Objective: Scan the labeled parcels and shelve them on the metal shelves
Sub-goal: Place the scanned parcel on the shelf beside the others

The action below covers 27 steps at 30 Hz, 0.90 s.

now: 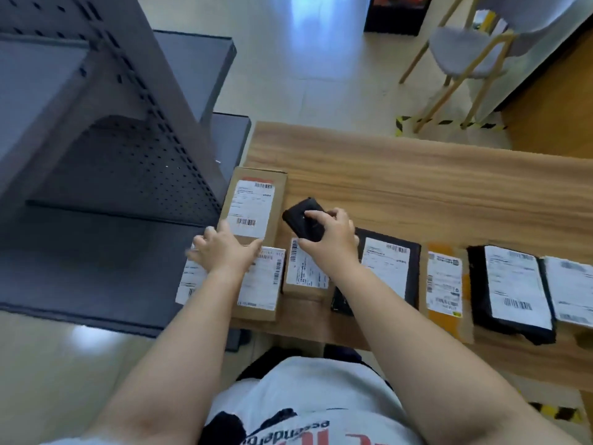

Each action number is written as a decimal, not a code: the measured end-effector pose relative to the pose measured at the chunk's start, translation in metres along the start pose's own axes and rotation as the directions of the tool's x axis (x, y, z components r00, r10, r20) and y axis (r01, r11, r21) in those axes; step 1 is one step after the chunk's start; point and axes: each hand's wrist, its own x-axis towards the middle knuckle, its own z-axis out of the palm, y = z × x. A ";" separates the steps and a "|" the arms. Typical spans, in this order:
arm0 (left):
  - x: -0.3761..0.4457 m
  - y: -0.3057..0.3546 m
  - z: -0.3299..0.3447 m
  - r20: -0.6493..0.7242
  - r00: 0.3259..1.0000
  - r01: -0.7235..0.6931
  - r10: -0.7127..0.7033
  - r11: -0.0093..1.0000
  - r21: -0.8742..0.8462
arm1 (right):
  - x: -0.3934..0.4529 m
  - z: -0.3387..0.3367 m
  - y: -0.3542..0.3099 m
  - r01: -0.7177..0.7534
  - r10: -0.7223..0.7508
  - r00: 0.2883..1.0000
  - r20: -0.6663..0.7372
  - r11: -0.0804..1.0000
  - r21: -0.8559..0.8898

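Black scanner (303, 221) in right hand (333, 239), long axis diagonal, tip up-left

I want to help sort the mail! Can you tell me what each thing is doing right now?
Left hand: open, fingers spread, resting on a cardboard parcel.
Right hand: gripping the black scanner.
Black scanner: held above the parcels.
Tall cardboard parcel: flat, label up.
Black parcel: flat, label up.
Yellow parcel: flat, label up.
Metal shelves: no parcels seen on them.
Wooden table: holding the parcels.
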 end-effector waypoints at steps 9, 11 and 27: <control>0.014 0.001 -0.014 0.075 0.985 0.160 -0.158 0.987 -0.013 | 0.040 0.003 -0.002 -0.001 -0.014 0.993 0.116 0.992 0.127; 0.031 0.010 -0.021 0.164 0.973 0.156 -0.164 0.986 0.060 | 0.049 0.001 -0.003 -0.014 -0.003 0.995 0.102 0.987 0.163; 0.084 0.042 -0.009 0.276 0.947 0.181 -0.163 0.983 -0.041 | 0.091 -0.014 0.002 -0.087 0.082 0.996 0.044 0.986 0.143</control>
